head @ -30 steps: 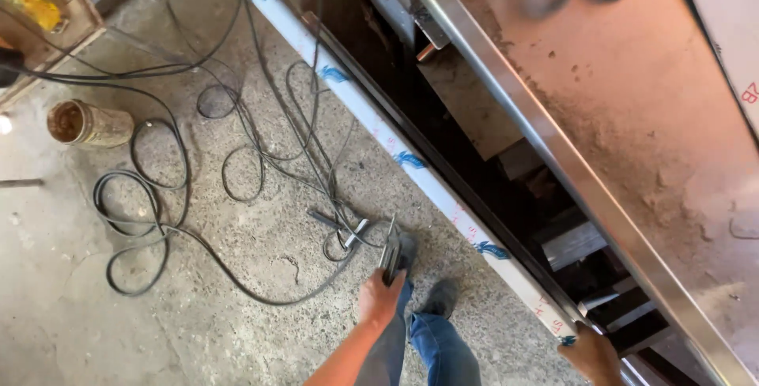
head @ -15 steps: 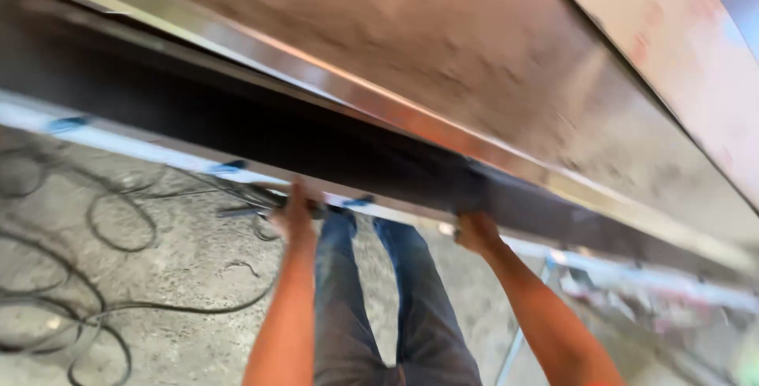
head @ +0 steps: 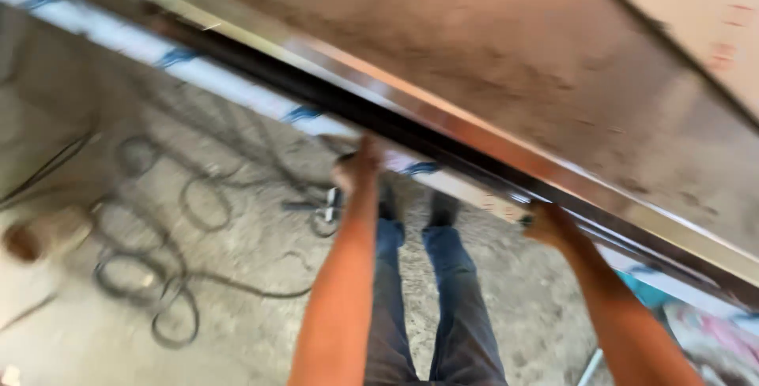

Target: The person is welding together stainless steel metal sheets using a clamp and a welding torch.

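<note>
Near centre of scene: both bare arms raised to the underside edge of a long metal frame point(head: 474, 157), running from far left down to near right.
Left hand point(head: 357, 169): pressed up against the frame's lower edge beside the white wrapped bar point(head: 237, 90); fingers look curled together on the edge, blurred, exact grip hard to tell.
Right hand point(head: 551, 224): further right on the same edge, fingers hooked up and out of sight behind the dark lip; spread or closed cannot be told.
Frame position: overhead-slanting across the view, shiny steel rail on top, dark channel below it, white bar with blue bands along the left side.
Panel point(head: 514, 62): dusty brown sheet filling the right and far side, touching the steel rail.
Edges: rail edge long and straight, cut off by the picture at both ends; corner ends not seen.
Open room: concrete floor point(head: 253, 315) to the left and near, crossed by loops of black cable point(head: 170, 291) lying close to the feet.
Legs point(head: 427, 291): blue trousers and dark shoes between the two arms, standing under the frame.
Left margin: roundish brown thing point(head: 24, 240), too blurred to name.
Near right corner: blue and pink shapes under the frame, smeared and unclear.
</note>
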